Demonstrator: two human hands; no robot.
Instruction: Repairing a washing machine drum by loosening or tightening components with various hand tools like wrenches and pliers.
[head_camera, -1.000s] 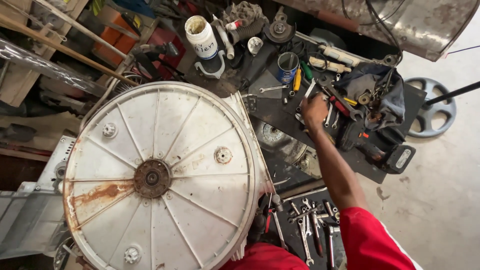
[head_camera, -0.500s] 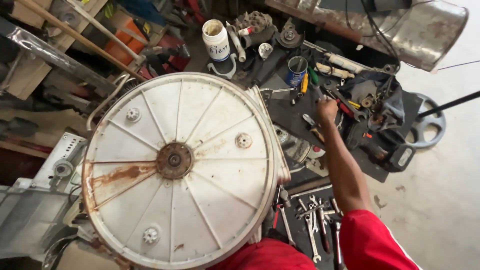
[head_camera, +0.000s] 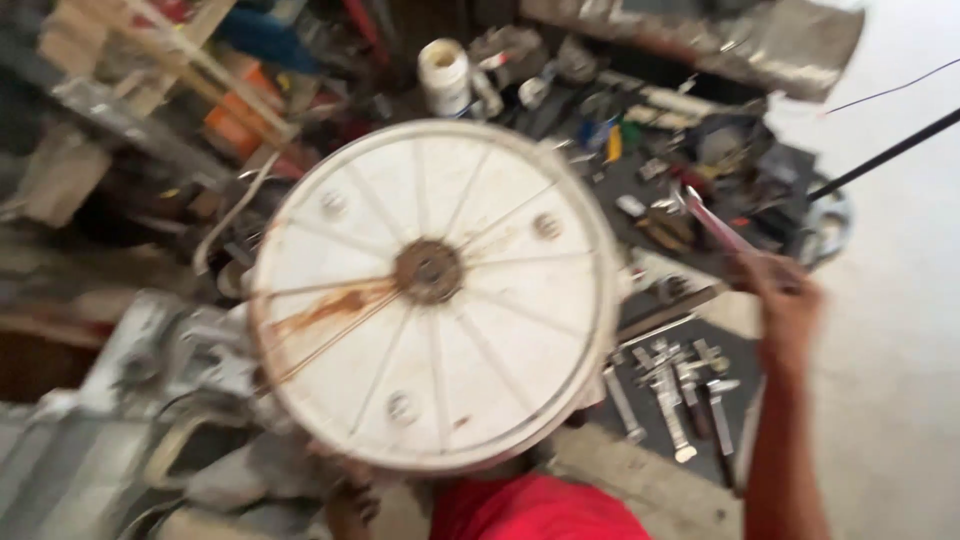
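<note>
The right hand (head_camera: 785, 295) is raised to the right of the big round white plastic washing-machine tub (head_camera: 432, 295), its fingers closed around the lower end of a slim reddish-handled metal tool (head_camera: 712, 222) that slants up and to the left from the fist; motion blur hides what kind of tool it is. The tub stands on its side with its ribbed face toward the camera, a rusty metal hub (head_camera: 428, 271) at its centre and a rust streak running left from it. The left hand (head_camera: 350, 500) shows only partly at the lower edge, under the tub's rim, apparently touching it; whether its fingers are closed cannot be told. Below the right hand, a row of steel spanners (head_camera: 672, 385) lies on a dark mat (head_camera: 745, 350). A white plastic tub container (head_camera: 444, 75) stands behind, among cluttered tools.
</note>
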